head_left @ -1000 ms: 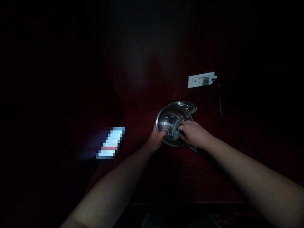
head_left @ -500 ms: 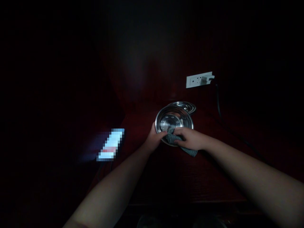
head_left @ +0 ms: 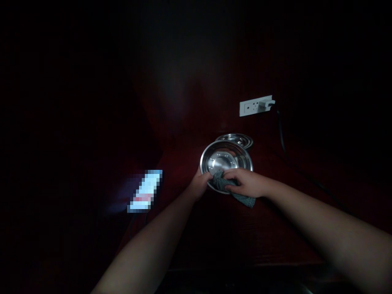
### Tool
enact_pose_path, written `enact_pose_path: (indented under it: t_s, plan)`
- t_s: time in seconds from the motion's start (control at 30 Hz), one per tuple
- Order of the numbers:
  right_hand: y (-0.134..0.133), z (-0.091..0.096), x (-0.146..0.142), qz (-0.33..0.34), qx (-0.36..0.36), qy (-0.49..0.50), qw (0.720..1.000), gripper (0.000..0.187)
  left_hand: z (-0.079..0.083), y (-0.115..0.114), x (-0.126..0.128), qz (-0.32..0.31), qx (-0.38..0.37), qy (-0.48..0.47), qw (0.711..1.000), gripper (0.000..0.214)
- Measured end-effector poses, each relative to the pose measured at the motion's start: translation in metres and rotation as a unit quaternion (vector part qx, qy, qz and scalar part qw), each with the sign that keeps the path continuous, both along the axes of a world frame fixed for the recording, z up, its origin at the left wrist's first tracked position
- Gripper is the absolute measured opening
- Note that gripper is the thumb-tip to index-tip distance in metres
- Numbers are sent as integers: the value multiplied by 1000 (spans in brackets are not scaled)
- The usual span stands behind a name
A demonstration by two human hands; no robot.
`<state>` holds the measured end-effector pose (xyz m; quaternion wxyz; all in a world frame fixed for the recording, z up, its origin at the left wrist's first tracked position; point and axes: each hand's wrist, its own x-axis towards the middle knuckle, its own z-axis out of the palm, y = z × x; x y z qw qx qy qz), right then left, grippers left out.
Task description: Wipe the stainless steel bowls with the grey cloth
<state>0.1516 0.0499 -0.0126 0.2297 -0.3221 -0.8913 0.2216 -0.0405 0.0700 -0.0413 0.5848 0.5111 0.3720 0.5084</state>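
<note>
A shiny steel bowl (head_left: 224, 160) is tilted with its mouth toward me above the dark red table. My left hand (head_left: 199, 183) grips its lower left side, thumb over the rim and the other fingers hidden behind. Bunched in my right hand (head_left: 245, 182) is a grey-green cloth (head_left: 228, 187), pressed against the inside of the bowl near the lower rim. One end of the cloth hangs out over that rim. Just behind the bowl lies a round steel lid or plate (head_left: 239, 140), partly covered by it.
A lit phone-like screen (head_left: 145, 191), blurred out, is at the table's left edge. On the back wall a white socket plate (head_left: 249, 107) holds a plug, with a dark cable (head_left: 281, 136) running down to the right. The table's front edge (head_left: 245, 266) shows faintly.
The cloth and my right hand have shifted slightly within the bowl. The bowl has turned a little, and the whole view has moved slightly. Both hands keep their holds.
</note>
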Motion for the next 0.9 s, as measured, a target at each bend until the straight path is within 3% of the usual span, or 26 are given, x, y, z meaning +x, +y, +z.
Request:
enact_pose_path:
  t_s: [0.4, 0.9]
  plan:
    - [-1, 0, 0, -3, 7, 2, 1000, 11, 10, -8, 5, 14, 26, -13, 999, 23]
    - [0, -1, 1, -4, 7, 5, 1000, 11, 10, -8, 4, -3, 68, -16, 998, 56]
